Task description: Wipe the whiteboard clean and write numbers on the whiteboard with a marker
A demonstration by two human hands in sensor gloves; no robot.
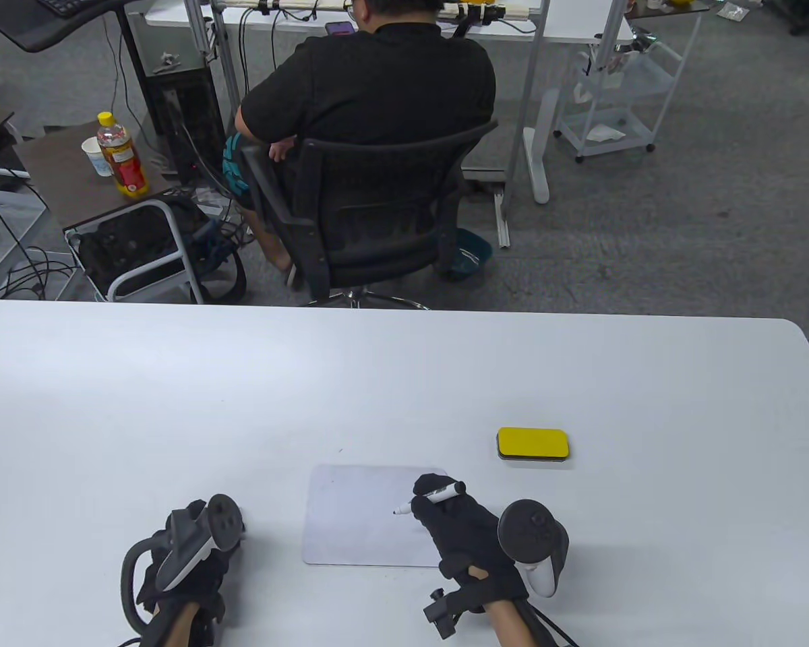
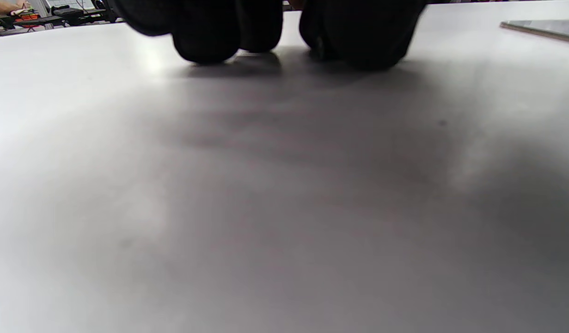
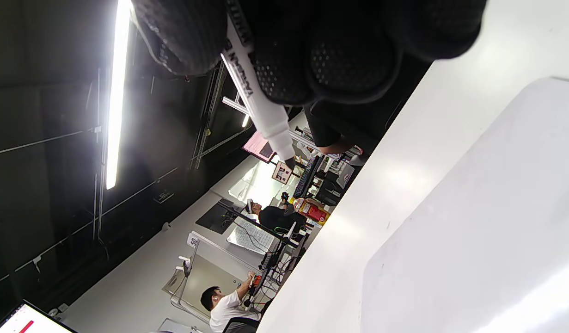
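- The whiteboard (image 1: pixel 371 515) lies flat on the white tabletop (image 1: pixel 404 384), near the front edge and between the two hands; its surface looks blank in the table view.
- The right hand (image 1: pixel 462 529) hovers over the whiteboard's right part, its gloved fingers (image 3: pixel 353 69) curled round a marker (image 1: pixel 431 497) and pinching it.
- The marker is white-bodied with black print, uncapped, and tilted; its dark tip (image 1: pixel 396 512) points left and down toward the board's middle. Whether the tip touches the board cannot be told.
- In the right wrist view the marker (image 3: pixel 259 104) juts out from between the fingers, with the whiteboard (image 3: pixel 487 222) spread out to the right of it.
- The left hand (image 1: pixel 189 559) rests on the tabletop, left of the whiteboard and apart from it. Its fingers (image 2: pixel 210 37) curl down, their tips on the tabletop (image 2: pixel 284 208), and hold nothing.
- The whiteboard's edge (image 2: pixel 543 28) shows at the upper right corner of the left wrist view, well clear of the fingers.
- A yellow-topped eraser (image 1: pixel 532 445) with a dark base lies on the tabletop beyond the whiteboard's right corner, near it but not touching, and untouched by either hand.
- Beyond the tabletop a person in a black shirt (image 1: pixel 377 87) sits in a black office chair (image 1: pixel 371 216), back turned. A drink bottle (image 1: pixel 121 155) with a yellow cap stands beside a paper cup (image 1: pixel 96 155) on a low stand at the left.
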